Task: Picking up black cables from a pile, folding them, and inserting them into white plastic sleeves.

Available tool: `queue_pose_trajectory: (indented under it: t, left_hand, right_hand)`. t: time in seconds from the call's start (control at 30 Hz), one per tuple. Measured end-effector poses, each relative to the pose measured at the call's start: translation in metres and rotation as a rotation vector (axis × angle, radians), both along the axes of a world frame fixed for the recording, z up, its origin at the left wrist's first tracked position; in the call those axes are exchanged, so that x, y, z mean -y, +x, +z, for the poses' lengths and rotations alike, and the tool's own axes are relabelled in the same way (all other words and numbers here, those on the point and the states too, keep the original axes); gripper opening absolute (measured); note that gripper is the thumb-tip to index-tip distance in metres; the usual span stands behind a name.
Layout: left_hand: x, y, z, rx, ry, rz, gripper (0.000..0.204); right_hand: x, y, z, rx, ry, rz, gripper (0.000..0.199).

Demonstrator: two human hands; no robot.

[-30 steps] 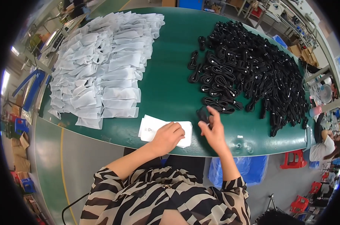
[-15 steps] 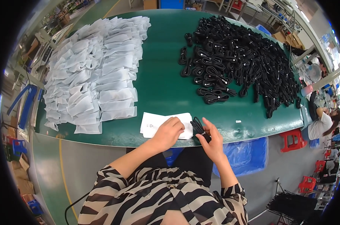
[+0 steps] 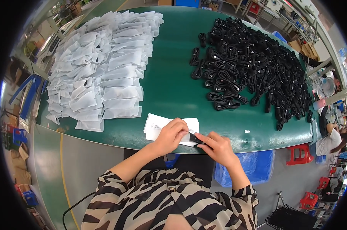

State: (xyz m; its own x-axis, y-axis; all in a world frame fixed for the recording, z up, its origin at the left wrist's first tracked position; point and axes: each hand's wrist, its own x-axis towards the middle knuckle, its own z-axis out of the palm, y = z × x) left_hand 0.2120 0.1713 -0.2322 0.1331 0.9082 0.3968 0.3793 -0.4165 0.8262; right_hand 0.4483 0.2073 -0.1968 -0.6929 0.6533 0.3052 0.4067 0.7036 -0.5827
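Note:
At the near edge of the table, a small stack of flat white bags (image 3: 153, 130) lies under my hands. My left hand (image 3: 171, 134) rests over the stack, thumb and fingers pinched at the right end of the top bag. From the right, my right hand (image 3: 218, 147) grips a coiled black cable (image 3: 195, 138) between thumb and fingers. The cable's left end meets the bag's end beside my left fingertips; whether it is inside the bag cannot be made out. My right fingers hide much of the coil.
Filled whitish bags (image 3: 121, 78) cover the table's left side in rows. A large heap of coiled black cables (image 3: 250, 61) spreads over the right side of the green table (image 3: 173, 76). Below the edge stands a lined blue bin (image 3: 246, 168), with a red stool (image 3: 299, 154) and a seated person beyond.
My right hand has carried the coiled cable left against the bag's end and closed tighter on it. My left hand stays over the stack. The view has shifted slightly.

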Motion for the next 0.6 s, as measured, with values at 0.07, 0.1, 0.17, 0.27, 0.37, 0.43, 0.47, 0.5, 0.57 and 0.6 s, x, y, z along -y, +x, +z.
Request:
queue_pose_trajectory:
  t: [0.07,0.1,0.17,0.27,0.37,0.43,0.47,0.5,0.57,0.6]
  left_hand:
    - [-0.001,-0.002,0.001,-0.006,0.083,-0.04,0.015]
    - [-0.002,-0.003,0.005,-0.039,0.134,-0.069,0.018]
    - [-0.002,-0.004,0.013,-0.105,0.236,-0.128,0.023]
    - [-0.001,-0.006,0.02,-0.158,0.286,-0.131,0.024]
    - [-0.001,-0.006,0.027,-0.172,0.308,-0.088,0.025]
    - [-0.001,-0.006,0.033,-0.144,0.301,-0.004,0.025]
    - [-0.001,-0.006,0.035,-0.145,0.304,-0.001,0.025]
    - [-0.001,-0.007,0.037,-0.136,0.304,0.017,0.023]
    - [-0.002,-0.01,0.041,-0.121,0.305,0.059,0.018]
    - [-0.003,-0.012,0.044,-0.126,0.308,0.071,0.018]
  right_hand:
    - [-0.002,0.0,-0.002,-0.012,-0.072,0.024,0.042]
    - [-0.002,0.0,-0.008,-0.113,-0.495,-0.058,0.038]
    - [-0.002,0.0,-0.015,-0.316,-1.34,-0.226,0.031]
    - [0.009,-0.01,-0.015,-0.472,-1.321,-0.196,0.026]
    - [0.012,-0.019,-0.003,-0.395,-0.893,-0.141,0.023]
    - [0.014,-0.024,0.009,-0.087,-0.061,-0.065,0.024]
    - [0.014,-0.028,0.009,-0.088,-0.058,-0.062,0.024]
    - [0.014,-0.034,0.007,-0.167,-0.04,-0.084,0.025]
    - [0.011,-0.044,0.005,-0.329,-0.003,-0.122,0.029]
    - [0.008,-0.046,0.006,-0.333,-0.001,-0.109,0.029]
